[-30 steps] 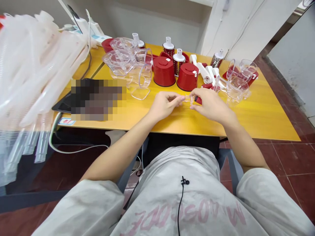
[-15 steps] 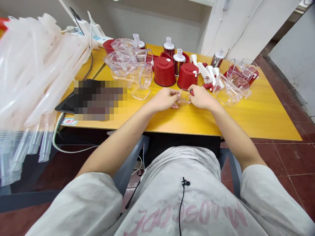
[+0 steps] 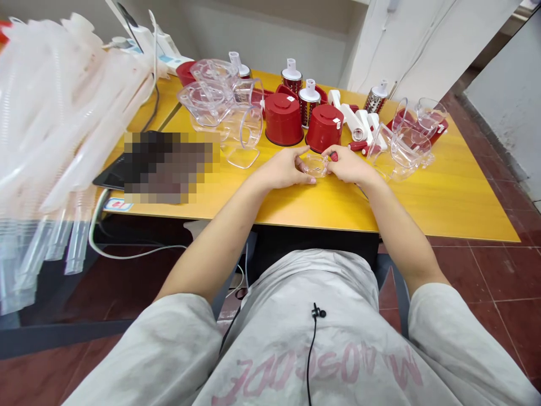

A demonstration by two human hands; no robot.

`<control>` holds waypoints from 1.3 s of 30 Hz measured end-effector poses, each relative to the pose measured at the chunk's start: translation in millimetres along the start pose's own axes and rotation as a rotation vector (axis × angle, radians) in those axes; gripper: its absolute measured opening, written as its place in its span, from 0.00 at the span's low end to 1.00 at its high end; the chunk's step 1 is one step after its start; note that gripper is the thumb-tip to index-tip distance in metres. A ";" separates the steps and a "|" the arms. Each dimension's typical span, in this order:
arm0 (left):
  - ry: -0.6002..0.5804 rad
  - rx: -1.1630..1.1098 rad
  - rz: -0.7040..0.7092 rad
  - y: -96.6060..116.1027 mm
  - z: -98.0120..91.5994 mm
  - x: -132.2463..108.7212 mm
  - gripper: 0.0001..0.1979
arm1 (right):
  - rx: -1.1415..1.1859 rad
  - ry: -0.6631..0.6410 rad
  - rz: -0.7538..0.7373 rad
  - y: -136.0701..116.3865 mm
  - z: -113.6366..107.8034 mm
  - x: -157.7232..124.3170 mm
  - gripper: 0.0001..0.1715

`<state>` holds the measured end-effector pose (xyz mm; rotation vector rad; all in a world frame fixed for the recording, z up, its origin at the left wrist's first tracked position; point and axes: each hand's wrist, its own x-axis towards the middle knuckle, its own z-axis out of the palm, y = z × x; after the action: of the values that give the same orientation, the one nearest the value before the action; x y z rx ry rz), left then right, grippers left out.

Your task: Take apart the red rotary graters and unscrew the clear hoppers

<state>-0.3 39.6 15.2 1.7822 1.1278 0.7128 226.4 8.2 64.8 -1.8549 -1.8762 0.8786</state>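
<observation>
Between my hands, low over the front of the table, is a clear round plastic part [image 3: 315, 164]. My left hand [image 3: 287, 168] curls around its left side, thumb on the near edge and fingers behind. At its right edge my right hand [image 3: 347, 164] is closed, fingertips touching the plastic. A slim tool with a red end [image 3: 333, 156] sticks out between the right hand's fingers; a thin dark length shows below the palm. What kind of tool it is, I cannot make out. Just beyond the hands stand two red cup-shaped bases [image 3: 284, 119], upside down.
Clear plastic housings [image 3: 209, 101] are piled at the left, with more clear housings [image 3: 408, 145] at the right. Grater drums [image 3: 309, 101] and white handles [image 3: 355, 125] lie behind. A black tablet [image 3: 114, 172] and bagged clear tubes [image 3: 76, 113] occupy the left side.
My left hand has opened wider around the clear part, its thumb shifting toward the near edge. The right hand has turned slightly, and the red end now shows more above its fingers.
</observation>
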 end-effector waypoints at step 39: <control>0.081 0.037 -0.155 28.1 7.1 -14.9 0.44 | 0.544 -0.179 0.124 -2.0 -9.6 -12.9 0.23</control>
<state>10.3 18.0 37.0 1.6882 1.3255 0.6804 232.0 -2.7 75.4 -1.5986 -1.4218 1.4668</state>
